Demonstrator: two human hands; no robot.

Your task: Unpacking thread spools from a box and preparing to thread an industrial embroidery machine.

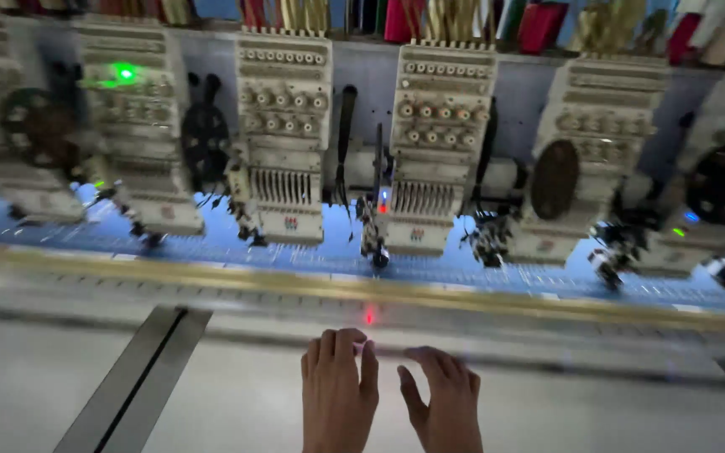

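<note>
Head view: my left hand and right hand, empty, side by side, press flat cloth; embroidery head at twelve o'clock; smoothing likely needs gentle, even pressure.

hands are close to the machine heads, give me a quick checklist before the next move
1. Left hand flat on the grey table, holding nothing: ok.
2. Right hand beside it, fingers spread, holding nothing: ok.
3. Both hands short of the yellow rail and the needles: ok.
4. Red light spot lies just ahead of the left hand, not covered: ok.
5. Machine head above running or stopped: cannot tell.
6. Fabric on the blue bed: cannot tell, blurred.
</note>
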